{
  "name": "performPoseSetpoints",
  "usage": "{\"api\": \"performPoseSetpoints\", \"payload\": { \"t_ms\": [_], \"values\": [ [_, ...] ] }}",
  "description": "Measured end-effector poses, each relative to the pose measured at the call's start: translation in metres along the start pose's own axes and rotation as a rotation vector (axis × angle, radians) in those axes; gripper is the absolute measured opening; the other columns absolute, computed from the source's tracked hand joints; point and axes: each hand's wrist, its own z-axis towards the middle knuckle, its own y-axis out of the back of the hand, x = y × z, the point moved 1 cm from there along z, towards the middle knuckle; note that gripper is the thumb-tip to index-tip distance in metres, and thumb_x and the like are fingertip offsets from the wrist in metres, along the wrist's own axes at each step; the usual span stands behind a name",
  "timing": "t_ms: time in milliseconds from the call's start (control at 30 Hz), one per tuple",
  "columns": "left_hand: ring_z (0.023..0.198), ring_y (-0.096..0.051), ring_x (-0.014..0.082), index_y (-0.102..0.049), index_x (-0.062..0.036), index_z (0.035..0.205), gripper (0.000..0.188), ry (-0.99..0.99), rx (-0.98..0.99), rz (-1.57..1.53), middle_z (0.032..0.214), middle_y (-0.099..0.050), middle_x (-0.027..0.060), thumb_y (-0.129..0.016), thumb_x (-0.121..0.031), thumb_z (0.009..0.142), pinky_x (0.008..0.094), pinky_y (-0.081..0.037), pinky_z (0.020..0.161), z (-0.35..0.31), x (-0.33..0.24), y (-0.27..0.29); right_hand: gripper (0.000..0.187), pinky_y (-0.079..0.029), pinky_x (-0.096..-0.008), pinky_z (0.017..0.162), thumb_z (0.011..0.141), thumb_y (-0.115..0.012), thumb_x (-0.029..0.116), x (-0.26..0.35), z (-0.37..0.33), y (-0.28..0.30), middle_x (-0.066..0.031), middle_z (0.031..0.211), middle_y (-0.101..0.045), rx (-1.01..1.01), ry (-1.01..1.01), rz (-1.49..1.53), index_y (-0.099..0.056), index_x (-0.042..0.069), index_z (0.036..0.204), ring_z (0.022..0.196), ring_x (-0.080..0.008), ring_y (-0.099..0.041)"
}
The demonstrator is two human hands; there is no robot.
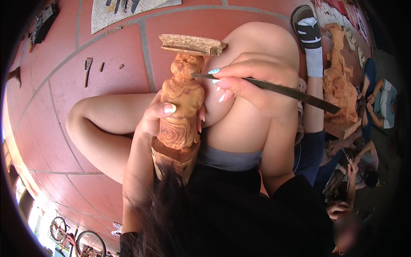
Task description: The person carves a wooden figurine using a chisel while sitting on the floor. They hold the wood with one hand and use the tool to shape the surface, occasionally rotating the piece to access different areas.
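A carved wooden figure (180, 96) with swirling grain stands between my bare legs, its uncarved block base toward my body. My left hand (153, 115) is wrapped round its middle, thumb on the front and fingertips showing at the right side. Pinched in my right hand (261, 79) is a thin dark metal carving chisel (302, 95). Its tip touches or nearly touches the figure near the neck, on the right side. Beyond the rounded head lies a rough strip of wood (188, 44); whether it is joined to the figure I cannot tell.
Small wood scraps (88, 70) lie on the red tile floor (47, 115). A pale sheet (105, 19) with dark tools is at the far edge. To the right stand a large wood carving (340, 94) and a sandalled foot (309, 32). Other people (387, 103) sit beyond.
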Motion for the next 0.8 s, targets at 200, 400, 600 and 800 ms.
{"api": "performPoseSetpoints", "payload": {
  "t_ms": [200,400,600,800],
  "values": [
    [0.068,-0.068,0.0324,-0.046,0.0051,0.124,0.081,-0.026,0.035,-0.021,0.086,-0.065,0.0243,-0.074,-0.045,0.067,0.0407,-0.059,0.062,0.001,0.000,0.000,0.017,-0.055,-0.0267,0.055,0.095,-0.063,0.008,-0.006,-0.002,0.008,-0.0162,0.080,-0.065,-0.002,0.086,0.149,-0.068,-0.008,0.096,0.063,-0.0202,-0.067],
    [0.070,-0.068,0.0337,-0.046,0.0055,0.124,0.079,-0.027,0.053,-0.075,0.088,-0.065,0.0250,-0.074,-0.044,0.068,0.0418,-0.059,0.063,0.003,0.002,0.001,0.042,-0.050,-0.0258,0.047,0.100,-0.058,0.033,-0.012,0.003,0.016,-0.0169,0.081,-0.061,-0.120,0.162,0.576,-0.061,-0.006,0.086,0.058,-0.0187,-0.064],
    [0.072,-0.068,0.0349,-0.044,0.0067,0.123,0.076,-0.032,0.080,-0.080,0.089,-0.065,0.0250,-0.071,-0.044,0.073,0.0429,-0.059,0.065,0.001,0.000,0.002,0.079,-0.045,-0.0242,0.036,0.095,-0.066,0.028,-0.003,0.005,0.027,-0.0234,0.090,-0.062,-0.178,0.140,0.427,-0.020,-0.006,0.150,0.043,-0.0171,-0.059],
    [0.072,-0.069,0.0344,-0.046,0.0064,0.123,0.072,-0.038,0.107,-0.046,0.090,-0.066,0.0240,-0.067,-0.044,0.076,0.0429,-0.059,0.066,0.001,-0.001,0.003,0.100,-0.051,-0.0230,0.043,0.087,-0.065,0.055,-0.008,0.000,0.038,-0.0336,0.111,-0.063,-0.028,0.292,0.747,-0.024,-0.013,0.147,0.048,-0.0202,-0.065]
  ]
}}
